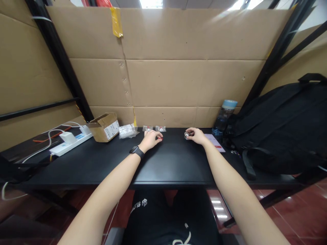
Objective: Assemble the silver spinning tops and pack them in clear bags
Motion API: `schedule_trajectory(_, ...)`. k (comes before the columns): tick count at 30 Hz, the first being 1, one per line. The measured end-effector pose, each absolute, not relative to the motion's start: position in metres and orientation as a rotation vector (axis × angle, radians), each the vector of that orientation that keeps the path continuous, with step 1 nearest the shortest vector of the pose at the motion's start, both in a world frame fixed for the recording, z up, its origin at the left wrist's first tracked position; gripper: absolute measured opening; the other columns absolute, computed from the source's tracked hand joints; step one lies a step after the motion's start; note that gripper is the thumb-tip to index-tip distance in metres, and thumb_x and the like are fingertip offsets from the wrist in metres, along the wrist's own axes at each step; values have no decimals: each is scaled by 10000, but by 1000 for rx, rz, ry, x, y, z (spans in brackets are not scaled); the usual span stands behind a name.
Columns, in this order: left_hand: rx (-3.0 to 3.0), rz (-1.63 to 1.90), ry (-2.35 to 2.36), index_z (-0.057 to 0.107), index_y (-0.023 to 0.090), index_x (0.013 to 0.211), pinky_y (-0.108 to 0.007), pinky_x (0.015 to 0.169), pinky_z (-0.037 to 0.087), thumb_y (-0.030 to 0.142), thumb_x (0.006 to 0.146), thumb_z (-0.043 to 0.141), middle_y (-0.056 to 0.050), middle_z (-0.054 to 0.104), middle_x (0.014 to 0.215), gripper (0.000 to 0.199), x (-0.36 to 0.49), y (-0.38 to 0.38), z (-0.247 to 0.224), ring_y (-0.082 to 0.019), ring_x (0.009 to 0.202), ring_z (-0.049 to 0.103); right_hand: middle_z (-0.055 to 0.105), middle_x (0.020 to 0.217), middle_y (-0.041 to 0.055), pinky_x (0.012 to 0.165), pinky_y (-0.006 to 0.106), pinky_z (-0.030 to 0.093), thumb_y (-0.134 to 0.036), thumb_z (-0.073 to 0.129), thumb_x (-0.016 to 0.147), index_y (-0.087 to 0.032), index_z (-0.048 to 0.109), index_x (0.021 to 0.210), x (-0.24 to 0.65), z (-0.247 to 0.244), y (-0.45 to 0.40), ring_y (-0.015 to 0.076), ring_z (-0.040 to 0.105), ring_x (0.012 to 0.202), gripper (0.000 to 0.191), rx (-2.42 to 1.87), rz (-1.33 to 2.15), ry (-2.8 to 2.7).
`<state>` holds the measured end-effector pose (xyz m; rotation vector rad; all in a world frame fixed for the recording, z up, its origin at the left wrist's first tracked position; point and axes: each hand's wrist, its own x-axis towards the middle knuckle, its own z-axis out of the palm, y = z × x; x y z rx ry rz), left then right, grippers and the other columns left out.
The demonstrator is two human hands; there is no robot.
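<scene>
My left hand [150, 140], with a dark watch [136, 150] on its wrist, is over the middle of the black table. Its fingers are closed on a small red piece [161, 138], mostly hidden by the fingertips. My right hand [196, 136] grips a small shiny metal piece [187, 135] between thumb and fingers, at or just above the tabletop; its exact kind is too small to tell. Just behind my left hand lie two small clear plastic bags with bits of red inside, the left bag [147, 128] partly covered by that hand and the right bag [160, 129] fully visible.
On the left stand an open cardboard box [104, 130], a bubble-wrap packet [127, 131] and a white power strip [71, 144] with cables. To the right are a pinkish sheet [215, 143], a blue-lidded bottle [224, 117] and a black backpack [281, 126]. A cardboard wall [166, 81] closes the back.
</scene>
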<state>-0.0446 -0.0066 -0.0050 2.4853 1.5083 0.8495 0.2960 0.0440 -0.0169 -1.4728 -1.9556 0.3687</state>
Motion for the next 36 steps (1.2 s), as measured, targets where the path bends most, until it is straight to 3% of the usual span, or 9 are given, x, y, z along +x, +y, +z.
schedule_trajectory(8, 2449, 870, 1465, 804, 265, 929, -389, 999, 391, 298, 913, 730, -10, 805, 1005, 83, -45, -5, -2, -216, 1019, 700, 728, 1165, 95, 916, 355, 572, -215, 817, 677, -184, 702, 1162, 258, -19, 35, 185, 696, 931, 499, -1143, 577, -1919)
schedule_trajectory(14, 2380, 1102, 1479, 807, 271, 946, -399, 1037, 411, 316, 933, 719, -27, 729, 1203, 99, -40, -7, -4, -232, 1165, 635, 693, 1173, 99, 912, 406, 604, -286, 912, 620, -198, 664, 1187, 212, -9, 4, 200, 729, 924, 625, -918, 1017, -1746)
schedule_trajectory(18, 2381, 1198, 1384, 803, 248, 940, -403, 1034, 442, 308, 945, 703, -45, 703, 1145, 117, -33, -8, -6, -239, 1156, 623, 679, 1208, 81, 980, 432, 596, -288, 928, 612, -226, 666, 1184, 195, -6, -8, 206, 736, 974, 631, -808, 1158, -1643)
schedule_trajectory(24, 2424, 1274, 1266, 791, 233, 922, -404, 1098, 429, 305, 957, 676, -65, 650, 1128, 140, -20, -13, -7, -236, 1160, 592, 675, 1225, 65, 1022, 448, 589, -264, 937, 587, -236, 665, 1172, 190, -8, -10, 210, 731, 1005, 646, -764, 1209, -1629)
schedule_trajectory(36, 2459, 1166, 1398, 787, 238, 921, -462, 1058, 435, 310, 954, 667, -85, 643, 1184, 143, -16, -16, -11, -287, 1243, 523, 678, 1253, 84, 981, 448, 615, -286, 961, 570, -223, 638, 1137, 189, -13, -8, 229, 753, 993, 655, -765, 1197, -1624)
